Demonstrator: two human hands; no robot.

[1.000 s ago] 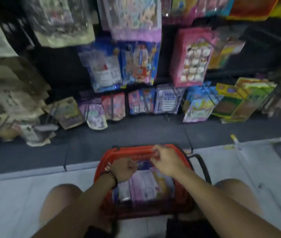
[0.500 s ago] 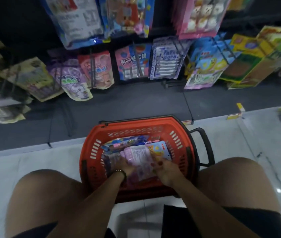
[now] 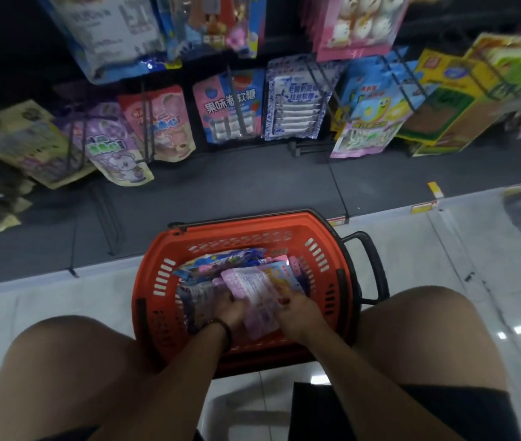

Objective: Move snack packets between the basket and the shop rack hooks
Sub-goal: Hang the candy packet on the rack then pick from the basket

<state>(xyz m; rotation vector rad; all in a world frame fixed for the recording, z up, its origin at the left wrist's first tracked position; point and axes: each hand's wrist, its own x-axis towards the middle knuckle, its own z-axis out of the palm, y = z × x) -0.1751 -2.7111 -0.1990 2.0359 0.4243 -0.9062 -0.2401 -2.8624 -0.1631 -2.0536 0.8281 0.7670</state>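
Note:
A red plastic basket (image 3: 157, 275) stands on the floor between my knees, holding several snack packets. On top lies a pink packet (image 3: 254, 289), back side up. My left hand (image 3: 229, 310) and my right hand (image 3: 299, 310) are both down inside the basket, fingers closed on the near edges of that pink packet. A blue packet (image 3: 221, 259) lies behind it. On the rack hooks (image 3: 146, 122) ahead hang a purple packet (image 3: 109, 144), a pink bear packet (image 3: 163, 122) and a pink-blue candy packet (image 3: 230, 106).
The basket's black handle (image 3: 370, 265) sticks out to the right. A dark rack base (image 3: 221, 186) runs across the floor ahead of the basket. More packets (image 3: 373, 109) hang to the right and above. White tiles lie on both sides of my bare knees.
My hands have dropped from the basket's far rim into the basket and onto the pink packet. My view has tilted down, so the rack sits higher in the frame.

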